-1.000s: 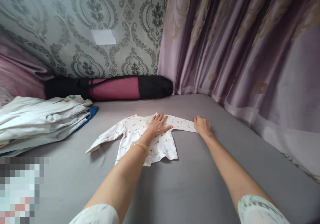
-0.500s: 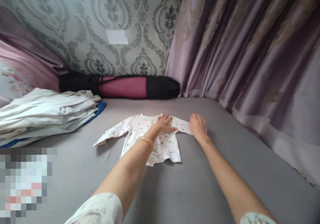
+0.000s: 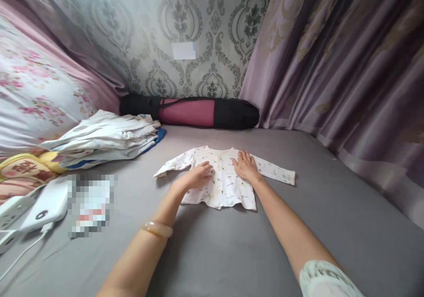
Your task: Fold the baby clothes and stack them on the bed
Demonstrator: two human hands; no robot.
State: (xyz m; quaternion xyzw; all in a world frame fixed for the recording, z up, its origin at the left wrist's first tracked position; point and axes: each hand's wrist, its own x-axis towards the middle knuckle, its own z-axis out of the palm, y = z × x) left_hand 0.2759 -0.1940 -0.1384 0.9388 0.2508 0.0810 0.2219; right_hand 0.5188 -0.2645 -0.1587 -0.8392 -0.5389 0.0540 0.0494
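Observation:
A small white long-sleeved baby shirt [image 3: 225,186] with a tiny coloured print lies spread flat on the grey bed sheet [image 3: 265,253], both sleeves stretched out. My left hand [image 3: 195,177] rests on the shirt's left half near the armpit, fingers pointing right and lying flat. My right hand [image 3: 245,165] lies flat on the chest, right of the middle, fingers spread toward the collar. Neither hand holds anything. A pale bangle [image 3: 158,229] sits on my left wrist.
A stack of folded white clothes [image 3: 109,136] lies at the left. A black and maroon rolled bag [image 3: 195,110] lies along the patterned wall. A floral pillow [image 3: 36,94], a white power strip and cable [image 3: 29,211] are at far left. Purple curtains [image 3: 347,67] hang on the right.
My right hand has come off the right sleeve's cuff and slid left onto the chest. My left hand has shifted to the shirt's left side. The view has turned left.

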